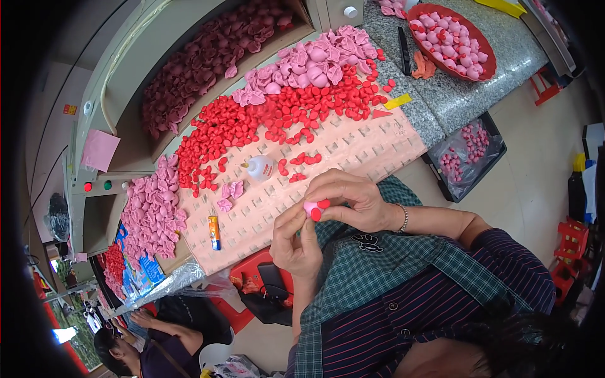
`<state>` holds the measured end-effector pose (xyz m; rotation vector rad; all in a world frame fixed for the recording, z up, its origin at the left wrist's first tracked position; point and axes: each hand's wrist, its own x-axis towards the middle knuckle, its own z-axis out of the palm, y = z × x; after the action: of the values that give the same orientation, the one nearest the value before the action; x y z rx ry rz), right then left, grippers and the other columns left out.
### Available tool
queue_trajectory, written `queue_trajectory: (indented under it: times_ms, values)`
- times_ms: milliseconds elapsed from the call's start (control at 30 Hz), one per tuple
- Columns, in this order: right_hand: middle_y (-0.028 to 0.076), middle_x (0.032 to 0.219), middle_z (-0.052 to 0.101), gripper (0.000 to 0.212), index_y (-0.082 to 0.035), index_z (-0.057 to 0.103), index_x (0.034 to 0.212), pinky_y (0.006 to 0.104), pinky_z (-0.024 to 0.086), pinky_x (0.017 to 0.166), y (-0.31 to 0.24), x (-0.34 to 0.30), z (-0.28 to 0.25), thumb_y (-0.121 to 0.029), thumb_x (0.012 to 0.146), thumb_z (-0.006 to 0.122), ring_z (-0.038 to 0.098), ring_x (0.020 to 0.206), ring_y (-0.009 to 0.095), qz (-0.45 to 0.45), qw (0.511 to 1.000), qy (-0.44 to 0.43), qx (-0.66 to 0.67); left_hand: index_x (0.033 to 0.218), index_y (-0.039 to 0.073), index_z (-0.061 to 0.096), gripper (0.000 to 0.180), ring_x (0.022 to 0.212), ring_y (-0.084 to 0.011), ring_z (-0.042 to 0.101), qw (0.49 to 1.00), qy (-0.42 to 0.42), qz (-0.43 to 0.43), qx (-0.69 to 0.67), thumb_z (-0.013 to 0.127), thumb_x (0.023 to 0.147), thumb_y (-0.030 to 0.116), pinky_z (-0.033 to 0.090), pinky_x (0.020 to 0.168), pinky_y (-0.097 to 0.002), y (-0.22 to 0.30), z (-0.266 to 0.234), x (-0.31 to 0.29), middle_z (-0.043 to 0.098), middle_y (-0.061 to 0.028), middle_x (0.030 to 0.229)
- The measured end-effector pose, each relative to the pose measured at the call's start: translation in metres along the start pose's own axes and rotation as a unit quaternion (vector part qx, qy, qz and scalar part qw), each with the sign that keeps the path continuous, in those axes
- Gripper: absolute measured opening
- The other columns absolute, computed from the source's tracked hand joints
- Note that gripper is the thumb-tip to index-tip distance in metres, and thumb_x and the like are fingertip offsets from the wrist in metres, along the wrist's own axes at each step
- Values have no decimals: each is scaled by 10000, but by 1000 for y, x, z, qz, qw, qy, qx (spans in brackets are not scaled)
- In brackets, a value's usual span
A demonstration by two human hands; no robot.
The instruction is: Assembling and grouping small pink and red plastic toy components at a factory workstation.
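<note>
Above the near edge of the table, my left hand [295,242] and my right hand [353,198] meet, both closed on one small pink toy part [309,206] with red oval pieces on it. Fingertips cover much of the part. Beyond my hands, a white squeeze bottle [260,169] with a thin tip stands on the pink patterned table cover [353,142]. A few loose pink pieces [230,194] lie left of the bottle, and an orange and blue tube [214,232] is nearer the edge. Many red oval pieces [220,123] spread across the far side.
Pink molded pieces are heaped at the far side [309,66] and at the left [151,208]. A grey machine [101,151] with a curved opening rises behind. A red bowl [489,60] of pink parts sits on the granite counter [466,101]. Another person [157,346] works at lower left.
</note>
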<state>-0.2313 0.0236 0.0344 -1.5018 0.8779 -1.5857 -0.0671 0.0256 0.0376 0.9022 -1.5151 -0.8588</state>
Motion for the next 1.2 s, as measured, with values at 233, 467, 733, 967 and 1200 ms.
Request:
queue_trajectory:
  times_ms: [233, 467, 733, 967, 1200]
  values:
    - [148, 1082, 665, 354, 1, 669, 1120, 367, 547, 856, 4, -2, -4, 68, 776, 718, 659, 1031, 289, -104, 991, -17, -84, 1155, -72, 536, 423, 1088, -272, 643, 997, -23, 12, -74, 752, 792, -69, 545, 896, -326, -1, 7, 0, 597, -265, 1204]
    - [140, 1088, 654, 390, -4, 682, 1126, 354, 551, 814, 2, -5, -2, 72, 747, 738, 662, 1001, 279, -119, 984, 3, -131, 1170, -42, 539, 403, 1067, -247, 631, 992, -43, -35, -109, 725, 815, -89, 519, 918, -326, -7, 2, -1, 595, -228, 1197]
    - [130, 1112, 653, 339, -7, 698, 1125, 287, 555, 782, -3, 0, -2, 11, 795, 771, 661, 963, 206, -20, 999, -22, 19, 1162, -6, 559, 286, 1050, -216, 621, 947, 0, -125, -296, 690, 909, 21, 497, 936, -333, -22, 1, -10, 601, -188, 1184]
    - [138, 1106, 672, 341, -4, 694, 1111, 283, 559, 787, 1, -9, -3, 0, 784, 790, 673, 968, 198, 11, 998, 0, 62, 1136, -10, 569, 272, 1028, -200, 623, 952, 2, -134, -274, 707, 909, 46, 496, 927, -319, -18, 5, -10, 618, -174, 1155]
    - [132, 1106, 662, 312, 6, 679, 1095, 293, 538, 825, 7, -12, 1, 48, 794, 751, 665, 979, 214, -57, 998, 14, 19, 1113, -2, 571, 260, 1029, -194, 616, 944, 12, -178, -278, 717, 914, 80, 493, 929, -322, -24, 3, -18, 622, -143, 1125]
